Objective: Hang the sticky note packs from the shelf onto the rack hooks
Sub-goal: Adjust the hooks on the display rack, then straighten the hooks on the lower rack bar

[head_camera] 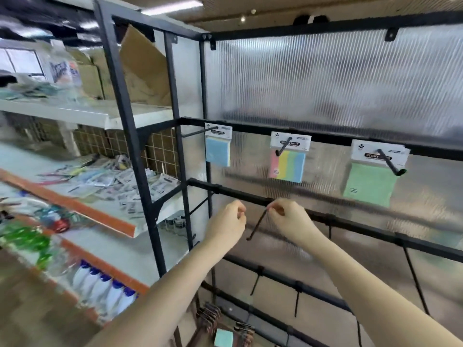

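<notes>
- The right hand [288, 219] pinches the top end of a thin black metal hook [256, 225] between thumb and fingertips, just under the second black crossbar [350, 222] of the black metal display rack [117, 78]; the hook slants down and to the left from that pinch, its tip free
- The left hand [229, 225] sits just left of the hook, fingers curled in on themselves with thumb against fingertips; whether anything lies between them cannot be told, and it does not touch the hook
- No pack is in either hand; three hang from hooks on the crossbar above, well clear of both hands: a blue sticky note pack with a white header card [218, 146] on the left, a pink, yellow, green and blue striped pack [288, 161] in the middle, directly above the right hand, and a green pack [370, 174] to the right
- More packs lie in a loose blurred heap on the white shelf with an orange front edge [107, 216], to the left of the rack and apart from the left hand
- Behind the hooks stands a ribbed translucent plastic panel [325, 83]
</notes>
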